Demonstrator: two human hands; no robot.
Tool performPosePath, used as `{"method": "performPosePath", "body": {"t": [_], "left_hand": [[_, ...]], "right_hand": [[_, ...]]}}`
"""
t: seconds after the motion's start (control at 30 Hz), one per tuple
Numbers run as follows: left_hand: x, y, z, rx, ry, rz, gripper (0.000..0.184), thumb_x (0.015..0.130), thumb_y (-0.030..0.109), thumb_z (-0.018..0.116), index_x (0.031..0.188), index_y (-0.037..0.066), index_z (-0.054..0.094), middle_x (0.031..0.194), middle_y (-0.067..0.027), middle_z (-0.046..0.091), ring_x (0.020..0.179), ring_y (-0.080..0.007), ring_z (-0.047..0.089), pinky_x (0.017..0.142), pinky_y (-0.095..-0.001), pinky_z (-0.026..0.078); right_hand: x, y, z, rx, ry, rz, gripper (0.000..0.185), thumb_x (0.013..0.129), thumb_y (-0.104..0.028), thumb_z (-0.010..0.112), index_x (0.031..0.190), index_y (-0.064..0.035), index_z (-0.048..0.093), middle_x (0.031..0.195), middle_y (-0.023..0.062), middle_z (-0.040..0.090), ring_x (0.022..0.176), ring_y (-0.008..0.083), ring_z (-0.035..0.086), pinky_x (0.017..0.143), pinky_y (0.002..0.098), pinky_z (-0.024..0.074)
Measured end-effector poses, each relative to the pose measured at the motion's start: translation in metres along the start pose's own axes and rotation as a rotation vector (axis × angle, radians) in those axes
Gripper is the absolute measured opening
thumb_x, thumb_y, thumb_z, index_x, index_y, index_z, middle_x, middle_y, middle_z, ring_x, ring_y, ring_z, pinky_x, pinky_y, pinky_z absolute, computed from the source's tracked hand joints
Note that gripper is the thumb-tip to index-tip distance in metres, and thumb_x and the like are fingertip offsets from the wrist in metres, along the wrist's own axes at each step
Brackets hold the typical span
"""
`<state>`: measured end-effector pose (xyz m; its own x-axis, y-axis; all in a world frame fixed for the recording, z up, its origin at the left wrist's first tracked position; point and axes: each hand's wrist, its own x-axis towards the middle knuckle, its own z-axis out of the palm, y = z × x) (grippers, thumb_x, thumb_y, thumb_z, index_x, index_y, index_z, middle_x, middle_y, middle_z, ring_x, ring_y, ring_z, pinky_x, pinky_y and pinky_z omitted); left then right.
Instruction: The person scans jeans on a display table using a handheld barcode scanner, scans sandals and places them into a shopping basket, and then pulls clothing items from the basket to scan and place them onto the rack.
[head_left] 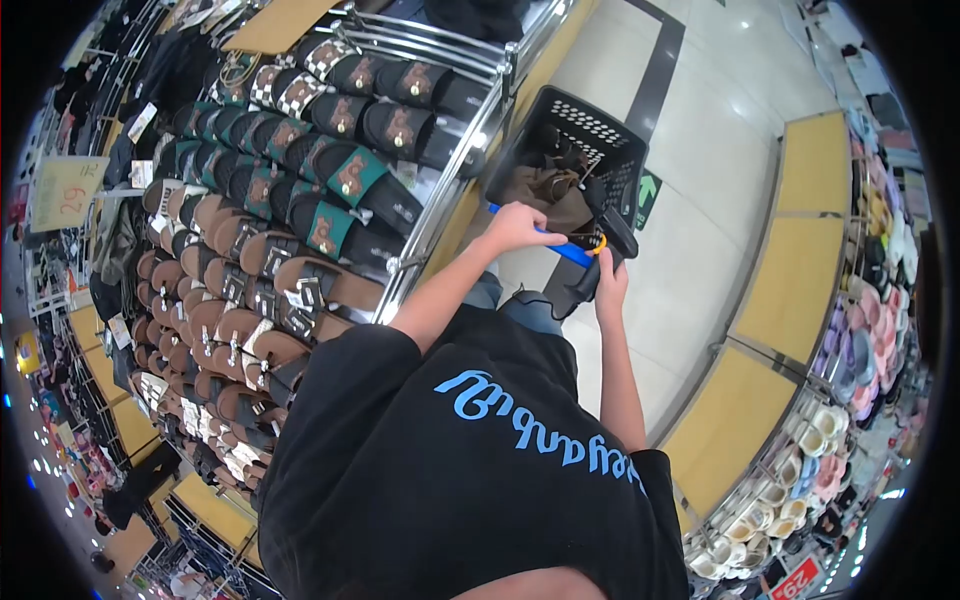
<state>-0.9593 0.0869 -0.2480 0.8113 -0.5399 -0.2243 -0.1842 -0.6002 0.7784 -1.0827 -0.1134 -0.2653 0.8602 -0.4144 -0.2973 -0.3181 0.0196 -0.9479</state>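
A black perforated basket (632, 150) stands in front of me, with a brownish item (548, 196) and dark items inside it. Across its near side runs a blue handle bar (572, 252). My left hand (522, 228) is closed around the left part of this bar, thumb pointing along it. At the bar's right end, beside a small yellow ring (599, 243), my right hand (610, 280) is closed on a black object (580, 288), whose kind I cannot make out. Another black part (620, 236) sticks out just above that hand.
On my left, a rack with a chrome rail (440, 200) holds rows of slippers (355, 178) and brown sandals (240, 262). Yellow panels (795, 255) and racks of pale clogs (815, 430) line the right. A green arrow sign (648, 195) marks the tiled aisle floor (720, 110).
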Motion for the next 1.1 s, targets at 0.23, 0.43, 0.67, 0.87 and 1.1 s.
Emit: {"method": "performPosePath", "body": {"t": [0.23,0.43,0.67,0.87,1.1], "left_hand": [[0.049,0.005,0.002,-0.041,0.027,-0.013,0.048,0.072,0.049,0.068,0.057,0.005,0.059,0.048,-0.008,0.048,0.045,-0.0209,0.047,0.047,-0.0333,0.035],[0.064,0.018,0.003,0.014,0.045,0.016,0.033,0.078,0.034,0.063,0.059,0.007,0.058,0.057,-0.0108,0.054,0.06,-0.0297,0.054,0.058,-0.0399,0.041],[0.083,0.03,-0.008,0.019,-0.142,-0.088,0.032,0.08,0.031,0.061,0.06,0.007,0.056,0.058,-0.0101,0.054,0.06,-0.0292,0.053,0.059,-0.0392,0.041],[0.099,0.029,-0.007,0.009,-0.326,-0.278,0.021,0.082,0.027,0.061,0.075,0.007,0.059,0.061,-0.0095,0.055,0.06,-0.0251,0.057,0.056,-0.0367,0.043],[0.202,-0.013,0.035,0.046,-0.125,-0.371,0.024,0.078,0.017,0.063,0.099,0.009,0.056,0.083,-0.012,0.057,0.079,-0.0283,0.06,0.065,-0.0396,0.047]], "right_hand": [[0.071,-0.011,-0.022,-0.059,-0.1,0.151,0.043,0.092,-0.036,0.054,0.107,0.003,0.061,0.092,0.0098,0.066,0.085,0.0133,0.059,0.079,0.0266,0.0449],[0.124,-0.046,-0.05,0.089,-0.333,0.529,0.061,0.093,-0.052,0.039,0.081,0.0019,0.065,0.076,0.0097,0.065,0.069,0.0149,0.059,0.068,0.0266,0.0477],[0.183,-0.016,-0.087,0.34,-0.545,0.852,0.049,0.095,-0.049,0.04,0.1,-0.0022,0.055,0.081,0.0154,0.067,0.067,0.0163,0.062,0.065,0.0269,0.051],[0.22,0.008,-0.073,0.328,-0.531,1.014,0.044,0.094,-0.045,0.046,0.098,-0.0024,0.053,0.071,0.0129,0.064,0.057,0.0177,0.062,0.054,0.0295,0.0528],[0.233,0.035,-0.052,0.309,-0.417,1.117,0.043,0.09,-0.044,0.053,0.088,-0.0008,0.053,0.058,0.0106,0.057,0.048,0.02,0.059,0.048,0.032,0.0521]]}}
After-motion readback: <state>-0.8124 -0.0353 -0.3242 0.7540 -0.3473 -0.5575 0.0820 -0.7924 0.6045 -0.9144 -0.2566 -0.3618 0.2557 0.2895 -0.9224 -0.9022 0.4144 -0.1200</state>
